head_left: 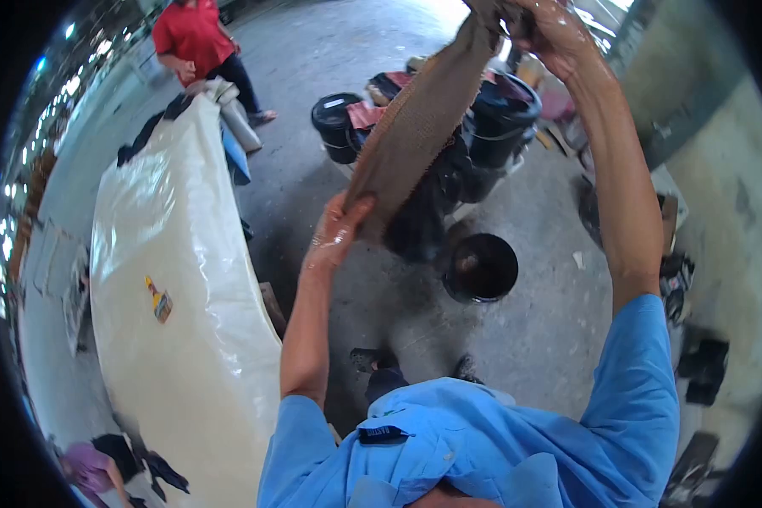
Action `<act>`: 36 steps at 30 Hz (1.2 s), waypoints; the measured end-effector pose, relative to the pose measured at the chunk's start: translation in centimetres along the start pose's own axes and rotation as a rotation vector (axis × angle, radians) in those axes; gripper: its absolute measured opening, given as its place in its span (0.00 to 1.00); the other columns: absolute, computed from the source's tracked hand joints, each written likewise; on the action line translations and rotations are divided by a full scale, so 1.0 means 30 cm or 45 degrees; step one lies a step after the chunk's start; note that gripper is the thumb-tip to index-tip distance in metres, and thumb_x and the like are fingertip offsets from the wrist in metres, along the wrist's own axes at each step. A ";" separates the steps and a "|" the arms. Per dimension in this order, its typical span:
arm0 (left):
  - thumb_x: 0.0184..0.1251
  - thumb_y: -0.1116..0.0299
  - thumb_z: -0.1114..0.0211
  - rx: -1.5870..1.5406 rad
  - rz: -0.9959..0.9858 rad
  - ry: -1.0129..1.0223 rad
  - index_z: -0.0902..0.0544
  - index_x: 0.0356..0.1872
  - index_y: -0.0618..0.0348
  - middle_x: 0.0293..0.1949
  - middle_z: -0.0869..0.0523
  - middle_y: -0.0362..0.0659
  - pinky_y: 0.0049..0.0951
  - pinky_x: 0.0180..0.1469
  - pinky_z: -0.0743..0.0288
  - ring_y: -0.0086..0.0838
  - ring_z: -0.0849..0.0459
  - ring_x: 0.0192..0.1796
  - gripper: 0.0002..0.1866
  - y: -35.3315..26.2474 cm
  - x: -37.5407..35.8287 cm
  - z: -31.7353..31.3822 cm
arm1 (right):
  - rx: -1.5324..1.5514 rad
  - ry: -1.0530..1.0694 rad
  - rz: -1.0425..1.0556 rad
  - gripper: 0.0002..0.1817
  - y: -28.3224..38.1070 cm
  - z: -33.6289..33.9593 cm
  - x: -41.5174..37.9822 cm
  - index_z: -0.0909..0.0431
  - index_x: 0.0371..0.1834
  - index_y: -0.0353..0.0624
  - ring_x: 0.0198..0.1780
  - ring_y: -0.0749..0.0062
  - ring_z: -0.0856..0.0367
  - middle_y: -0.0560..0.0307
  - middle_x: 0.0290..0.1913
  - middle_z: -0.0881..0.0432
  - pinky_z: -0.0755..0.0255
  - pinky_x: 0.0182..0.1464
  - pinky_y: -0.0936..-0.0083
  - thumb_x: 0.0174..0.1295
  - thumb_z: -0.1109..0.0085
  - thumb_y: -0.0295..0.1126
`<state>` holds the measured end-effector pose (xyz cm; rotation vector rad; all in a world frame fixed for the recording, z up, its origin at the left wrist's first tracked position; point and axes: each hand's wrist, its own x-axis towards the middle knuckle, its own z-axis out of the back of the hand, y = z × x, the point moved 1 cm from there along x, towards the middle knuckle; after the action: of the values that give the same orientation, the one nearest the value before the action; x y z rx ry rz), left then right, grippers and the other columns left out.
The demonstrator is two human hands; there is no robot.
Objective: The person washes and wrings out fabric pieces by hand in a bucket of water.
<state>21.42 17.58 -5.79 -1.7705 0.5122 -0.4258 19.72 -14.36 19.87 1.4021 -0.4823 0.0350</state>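
A long strip of brown, coarse-woven cloth (432,118) with frayed edges stretches diagonally between my two hands. My left hand (339,230) grips its lower end, thumb on the face of the cloth. High at the top right, my right hand (553,35) holds the bunched upper end, and part of that hand is cut off by the frame's edge. Both hands look wet and shiny. Beneath the strip, on the floor, stands a round black bucket (481,269) with dark contents that I cannot make out.
At my left runs a long table covered in glossy cream sheeting (195,364), with a paintbrush (157,300) lying on it. Black lidded buckets (337,127) and dark cloths cluster ahead. A person in red (196,42) stands beyond the table; another in purple (91,471) is at lower left.
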 end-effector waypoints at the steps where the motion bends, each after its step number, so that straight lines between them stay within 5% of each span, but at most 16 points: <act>1: 0.64 0.61 0.32 0.038 0.017 0.040 0.19 0.53 0.60 0.41 0.15 0.35 0.23 0.50 0.28 0.20 0.21 0.44 0.20 -0.002 0.017 -0.039 | -0.032 -0.159 -0.002 0.10 -0.024 0.168 -0.074 0.19 0.40 0.44 0.26 0.84 0.31 0.68 0.28 0.24 0.38 0.25 0.82 0.61 0.37 0.37; 2: 0.65 0.60 0.33 0.176 0.026 0.055 0.18 0.51 0.61 0.39 0.15 0.34 0.21 0.46 0.28 0.18 0.21 0.41 0.18 -0.015 0.039 -0.059 | -0.022 -0.379 -0.161 0.09 -0.114 0.318 -0.127 0.20 0.37 0.45 0.25 0.82 0.31 0.67 0.29 0.24 0.39 0.21 0.81 0.59 0.36 0.37; 9: 0.63 0.63 0.31 0.719 0.037 0.288 0.17 0.44 0.61 0.35 0.16 0.35 0.17 0.39 0.28 0.16 0.21 0.36 0.14 -0.326 0.118 -0.622 | 0.150 -0.663 -0.552 0.06 -0.501 0.848 -0.709 0.21 0.31 0.45 0.15 0.77 0.29 0.61 0.21 0.23 0.39 0.10 0.78 0.56 0.37 0.33; 14: 0.60 0.67 0.30 0.699 0.040 0.479 0.20 0.44 0.61 0.38 0.16 0.38 0.19 0.41 0.27 0.18 0.20 0.39 0.14 -0.329 0.165 -0.954 | 0.282 -0.533 -0.698 0.07 -0.871 0.921 -1.005 0.21 0.35 0.46 0.23 0.79 0.26 0.63 0.25 0.22 0.33 0.18 0.78 0.60 0.41 0.36; 17: 0.59 0.70 0.30 0.592 0.098 0.516 0.19 0.44 0.61 0.36 0.17 0.37 0.21 0.43 0.25 0.20 0.19 0.38 0.13 -0.301 0.169 -1.071 | -0.021 -0.563 -0.799 0.15 -0.973 0.887 -1.118 0.22 0.46 0.43 0.32 0.76 0.21 0.59 0.33 0.19 0.24 0.30 0.73 0.59 0.38 0.38; 19: 0.60 0.71 0.30 0.618 0.145 0.537 0.19 0.43 0.61 0.36 0.17 0.37 0.21 0.44 0.25 0.20 0.19 0.38 0.12 -0.282 0.166 -1.142 | 0.135 -0.419 -0.371 0.29 -0.893 0.813 -1.123 0.27 0.60 0.46 0.48 0.70 0.20 0.53 0.49 0.20 0.22 0.48 0.68 0.55 0.31 0.39; 20: 0.60 0.71 0.31 0.628 0.207 0.539 0.19 0.43 0.60 0.36 0.17 0.37 0.21 0.44 0.25 0.20 0.19 0.38 0.11 -0.267 0.169 -1.168 | 0.009 -0.215 -0.334 0.46 -0.770 0.768 -1.100 0.39 0.71 0.47 0.65 0.63 0.31 0.48 0.64 0.30 0.31 0.63 0.66 0.48 0.24 0.40; 22: 0.63 0.71 0.33 0.646 0.252 0.607 0.20 0.46 0.59 0.39 0.17 0.39 0.23 0.44 0.23 0.22 0.17 0.40 0.12 -0.261 0.198 -1.191 | 0.095 0.073 0.403 0.54 -0.755 0.628 -1.045 0.47 0.74 0.44 0.73 0.61 0.43 0.47 0.72 0.42 0.38 0.68 0.67 0.45 0.21 0.41; 25: 0.64 0.72 0.35 0.555 0.286 0.685 0.21 0.46 0.60 0.38 0.16 0.39 0.22 0.40 0.20 0.22 0.15 0.37 0.11 -0.311 0.181 -1.231 | -0.303 0.044 0.281 0.52 -0.591 0.436 -1.027 0.46 0.73 0.40 0.74 0.59 0.47 0.45 0.75 0.48 0.49 0.73 0.68 0.46 0.22 0.37; 28: 0.64 0.72 0.35 0.459 0.198 0.690 0.21 0.46 0.60 0.38 0.16 0.39 0.23 0.41 0.20 0.23 0.15 0.37 0.11 -0.427 0.119 -1.270 | 0.122 -0.233 0.339 0.48 -0.607 0.328 -0.955 0.39 0.70 0.39 0.67 0.66 0.35 0.49 0.68 0.33 0.41 0.68 0.72 0.44 0.21 0.36; 30: 0.64 0.71 0.34 0.415 0.112 0.704 0.21 0.47 0.59 0.38 0.16 0.39 0.23 0.41 0.20 0.23 0.15 0.38 0.11 -0.494 0.101 -1.228 | 0.462 0.004 0.059 0.39 -0.611 0.292 -0.898 0.29 0.64 0.38 0.53 0.75 0.24 0.55 0.54 0.20 0.32 0.58 0.76 0.45 0.23 0.34; 31: 0.64 0.71 0.34 0.432 0.065 0.671 0.21 0.47 0.61 0.38 0.16 0.40 0.23 0.42 0.21 0.23 0.15 0.39 0.12 -0.525 0.102 -1.181 | 0.479 -0.084 0.104 0.28 -0.603 0.286 -0.876 0.22 0.55 0.39 0.42 0.81 0.23 0.60 0.40 0.17 0.28 0.49 0.80 0.47 0.25 0.30; 36: 0.64 0.71 0.34 0.419 -0.074 0.440 0.21 0.49 0.61 0.39 0.17 0.40 0.23 0.42 0.21 0.23 0.16 0.39 0.14 -0.600 0.118 -0.863 | 0.143 0.087 0.249 0.19 -0.553 0.440 -0.774 0.26 0.46 0.40 0.44 0.81 0.23 0.63 0.42 0.20 0.25 0.45 0.79 0.52 0.31 0.20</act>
<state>12.71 -1.35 18.14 -1.4025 0.5948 -0.8177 -0.22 -23.96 -2.46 1.4539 -0.5663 0.2709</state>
